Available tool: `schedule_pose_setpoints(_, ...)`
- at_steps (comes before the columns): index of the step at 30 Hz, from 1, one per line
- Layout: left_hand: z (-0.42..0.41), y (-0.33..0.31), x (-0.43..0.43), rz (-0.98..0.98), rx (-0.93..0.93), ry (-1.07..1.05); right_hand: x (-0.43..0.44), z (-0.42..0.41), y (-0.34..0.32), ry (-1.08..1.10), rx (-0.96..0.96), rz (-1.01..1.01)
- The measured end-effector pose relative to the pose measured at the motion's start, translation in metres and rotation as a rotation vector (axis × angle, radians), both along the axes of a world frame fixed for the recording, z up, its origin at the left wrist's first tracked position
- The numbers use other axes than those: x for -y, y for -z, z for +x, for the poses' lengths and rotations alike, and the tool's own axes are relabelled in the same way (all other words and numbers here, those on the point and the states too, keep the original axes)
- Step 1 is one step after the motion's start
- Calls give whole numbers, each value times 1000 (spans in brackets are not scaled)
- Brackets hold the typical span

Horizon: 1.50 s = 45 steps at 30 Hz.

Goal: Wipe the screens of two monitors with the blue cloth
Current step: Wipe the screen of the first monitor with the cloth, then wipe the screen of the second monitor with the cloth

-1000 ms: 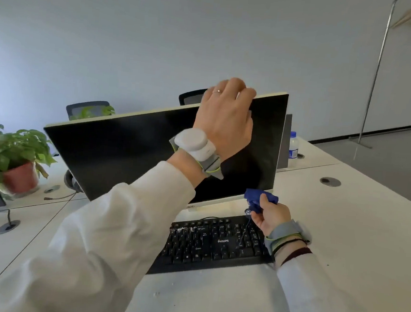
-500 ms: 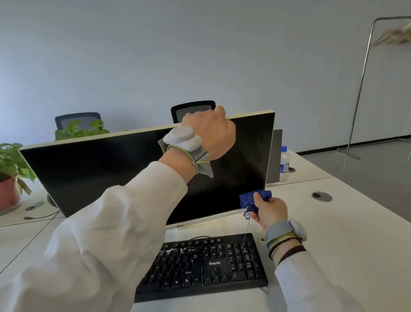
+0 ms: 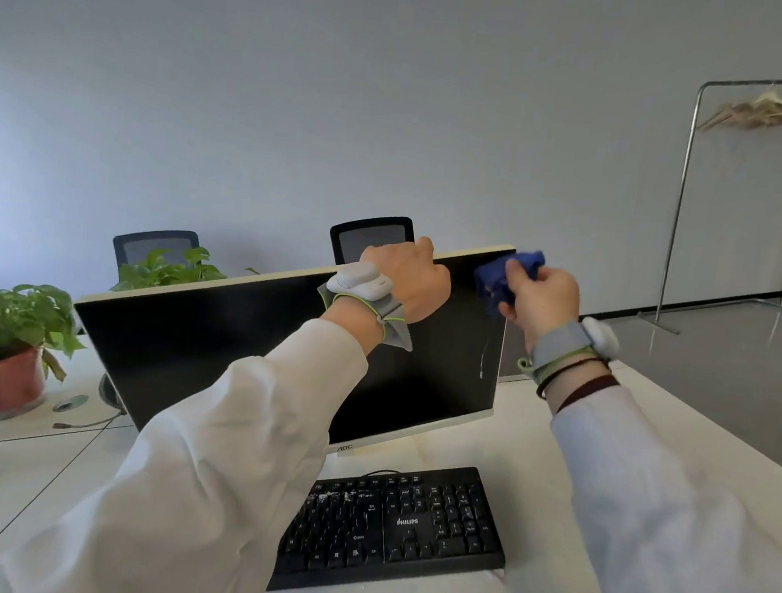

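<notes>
Okay, left hand (image 3: pixel 408 288) fingers hook over the top of the AOC monitor (image 3: pixel 235 354); right hand (image 3: pixel 543 301) fingers clutch the bunched blue cloth (image 3: pixel 503 277) at its 1 o'clock corner. I'd flatten it, then wipe overlapping rows toward 7 o'clock.

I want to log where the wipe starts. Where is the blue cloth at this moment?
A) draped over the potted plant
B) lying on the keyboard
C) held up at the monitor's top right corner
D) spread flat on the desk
C: the right hand grips the bunched blue cloth against the top right corner of the monitor, while the left hand holds the monitor's top edge.
</notes>
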<state>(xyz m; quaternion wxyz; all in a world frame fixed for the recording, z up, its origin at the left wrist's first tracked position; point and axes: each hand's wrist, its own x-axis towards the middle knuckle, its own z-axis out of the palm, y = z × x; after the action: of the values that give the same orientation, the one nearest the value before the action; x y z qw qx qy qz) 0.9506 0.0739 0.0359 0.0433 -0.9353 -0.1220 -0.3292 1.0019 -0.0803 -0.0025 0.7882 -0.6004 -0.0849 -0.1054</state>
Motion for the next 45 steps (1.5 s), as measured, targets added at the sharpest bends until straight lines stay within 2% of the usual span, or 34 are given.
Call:
schedule_pose_setpoints(4, -5, -4, 15, -22, -92, -82, 16, -13, -42, 32, 139, 214)
schedule_pose_setpoints(7, -13, -5, 15, 13, -69, -30, 26, -22, -32, 54, 114, 283)
schedule_pose_setpoints(12, -50, -6, 0, 11, 30, 253, 23, -42, 22, -8, -38, 205)
schedule_pose_setpoints(17, -114, 0, 5, 32, -58, 399, -12, -82, 54, -119, -120, 72)
schedule_pose_setpoints(22, -158, 30, -10, -107, -230, 401, -54, -131, 68, -318, -124, 17)
schedule_pose_setpoints(28, -219, 91, -76, -353, -218, 305, -119, -189, 101, -536, -287, -108)
schedule_pose_setpoints(37, -261, 195, -197, -583, -110, -47, -284, -235, 177, -767, -494, -319)
schedule_pose_setpoints(41, -266, 216, -227, -677, -47, -107, -323, -238, 199, -816, -534, -347)
schedule_pose_setpoints(45, -282, 214, -261, -814, -72, -201, -360, -251, 200, -854, -614, -402)
